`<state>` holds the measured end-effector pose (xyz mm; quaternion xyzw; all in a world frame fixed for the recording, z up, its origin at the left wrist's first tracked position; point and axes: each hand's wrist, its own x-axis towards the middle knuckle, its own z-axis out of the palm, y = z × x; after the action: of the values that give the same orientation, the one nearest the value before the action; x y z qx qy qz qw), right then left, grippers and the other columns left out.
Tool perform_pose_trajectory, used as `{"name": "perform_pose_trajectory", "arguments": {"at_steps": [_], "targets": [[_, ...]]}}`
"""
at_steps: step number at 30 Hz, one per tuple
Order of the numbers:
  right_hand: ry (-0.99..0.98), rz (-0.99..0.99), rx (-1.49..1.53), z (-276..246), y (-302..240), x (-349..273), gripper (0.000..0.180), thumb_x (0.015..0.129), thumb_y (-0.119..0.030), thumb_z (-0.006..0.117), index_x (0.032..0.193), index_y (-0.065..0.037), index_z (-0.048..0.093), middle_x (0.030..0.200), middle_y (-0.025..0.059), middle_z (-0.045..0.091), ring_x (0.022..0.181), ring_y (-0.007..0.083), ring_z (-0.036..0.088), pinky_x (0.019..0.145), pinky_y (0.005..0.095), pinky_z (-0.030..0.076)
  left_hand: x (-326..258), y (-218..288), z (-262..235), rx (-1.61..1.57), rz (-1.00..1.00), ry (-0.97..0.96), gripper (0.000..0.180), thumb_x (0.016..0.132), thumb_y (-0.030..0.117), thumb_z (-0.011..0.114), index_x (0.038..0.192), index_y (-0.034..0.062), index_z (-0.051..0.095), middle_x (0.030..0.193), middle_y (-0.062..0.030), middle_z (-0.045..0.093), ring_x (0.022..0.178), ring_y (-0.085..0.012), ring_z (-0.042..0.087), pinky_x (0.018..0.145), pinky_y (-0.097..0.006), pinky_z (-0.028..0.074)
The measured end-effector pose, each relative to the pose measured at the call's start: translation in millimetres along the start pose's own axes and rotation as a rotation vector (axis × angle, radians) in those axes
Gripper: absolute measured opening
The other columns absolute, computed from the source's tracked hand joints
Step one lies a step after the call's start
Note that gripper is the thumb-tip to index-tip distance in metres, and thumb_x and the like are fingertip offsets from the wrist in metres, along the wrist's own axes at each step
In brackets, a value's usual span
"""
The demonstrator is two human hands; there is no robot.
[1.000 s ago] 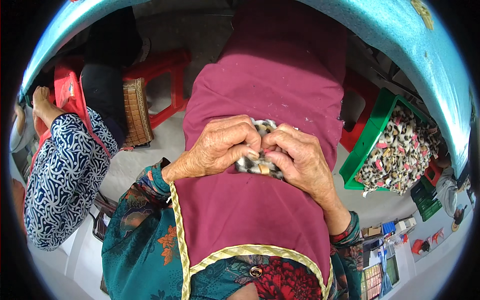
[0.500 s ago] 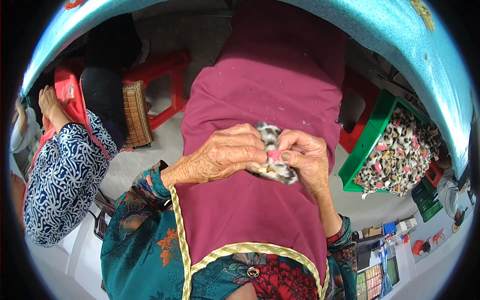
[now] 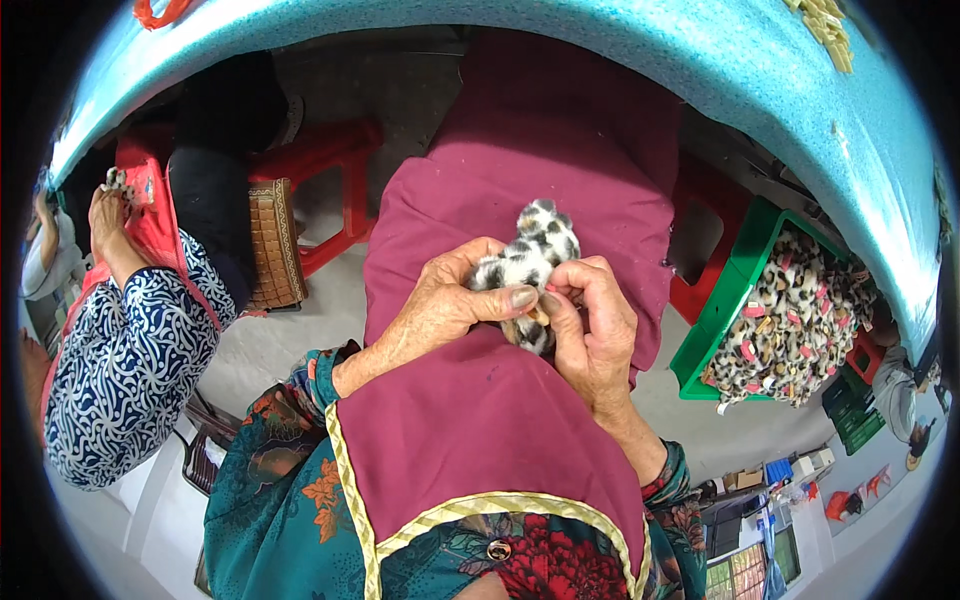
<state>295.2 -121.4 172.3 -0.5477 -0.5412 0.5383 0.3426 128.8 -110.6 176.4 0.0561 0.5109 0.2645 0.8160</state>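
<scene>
A small plush piece (image 3: 532, 258), white with black and brown spots, is held over the maroon apron (image 3: 440, 400) on my lap. My left hand (image 3: 452, 292) grips it from the left, thumb laid across its lower part. Close by on the right, my right hand (image 3: 594, 320) pinches at the plush's lower edge with thumb and forefinger. A small tan patch shows between the two thumbs. Whatever sits within the right fingertips is mostly covered.
A green crate (image 3: 735, 300) at the right holds a heap of similar spotted plush pieces (image 3: 785, 325) with pink bits. The blue table (image 3: 600, 40) curves across the far side. To the left sits a person in a patterned sleeve (image 3: 140, 370), near a red stool (image 3: 340, 180) and a brown woven bag (image 3: 272, 240).
The plush has been turned, so its spotted body now points away from me and the pink part is largely out of sight. My left hand has opened its grip somewhat, thumb on top.
</scene>
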Motion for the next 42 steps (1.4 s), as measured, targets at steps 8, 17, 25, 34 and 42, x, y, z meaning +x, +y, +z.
{"name": "perform_pose_trajectory", "arguments": {"at_steps": [8,17,25,34,42], "targets": [[-0.093,-0.144,-0.139,0.3,-2.0,12.1,0.018,0.074,0.008,0.061,0.088,-0.001,0.056,0.08,0.0108,0.054,0.065,0.0236,0.055,0.059,0.0321,0.045,9.6,-9.4,0.2,-0.039,0.118,0.149,0.019,0.086,0.014,0.062,0.098,-0.0012,0.061,0.082,-0.0032,0.064,0.074,-0.0082,0.058,0.067,-0.023,0.048],[-0.105,0.265,0.528,-4.8,16.2,0.5,0.013,0.078,0.0,0.064,0.087,0.0,0.055,0.08,0.0079,0.056,0.066,0.0144,0.056,0.06,0.0252,0.045,13.9,-26.4,-4.2,-0.369,0.069,-0.068,0.022,0.089,0.021,0.059,0.098,0.0006,0.059,0.089,-0.004,0.062,0.076,-0.0091,0.059,0.068,-0.025,0.05],[-0.16,-0.066,-0.089,-11.6,6.3,13.7,0.011,0.081,-0.007,0.064,0.081,-0.001,0.055,0.068,0.0034,0.055,0.056,0.0137,0.053,0.051,0.0268,0.043,25.0,-22.5,-5.2,-0.002,0.174,0.005,0.021,0.087,0.023,0.063,0.093,0.003,0.061,0.079,-0.0009,0.063,0.068,-0.0056,0.057,0.06,-0.022,0.049],[0.031,0.331,0.233,-0.8,7.6,8.6,0.013,0.085,-0.005,0.061,0.077,0.0,0.051,0.062,0.0008,0.056,0.054,0.0053,0.047,0.05,0.0216,0.039,16.6,-15.0,2.0,-0.109,0.14,-0.048,0.038,0.082,0.034,0.067,0.106,0.0053,0.059,0.088,-0.0005,0.064,0.08,-0.0107,0.061,0.076,-0.027,0.051],[-0.085,0.416,0.413,-4.6,-5.7,9.9,0.011,0.086,-0.003,0.057,0.078,0.001,0.051,0.064,0.0022,0.057,0.057,0.006,0.051,0.051,0.021,0.041,7.3,-16.5,-9.8,-0.224,-0.068,-0.099,0.02,0.083,0.018,0.067,0.098,0.004,0.065,0.089,-0.0024,0.067,0.082,-0.01,0.061,0.079,-0.025,0.048]]}}
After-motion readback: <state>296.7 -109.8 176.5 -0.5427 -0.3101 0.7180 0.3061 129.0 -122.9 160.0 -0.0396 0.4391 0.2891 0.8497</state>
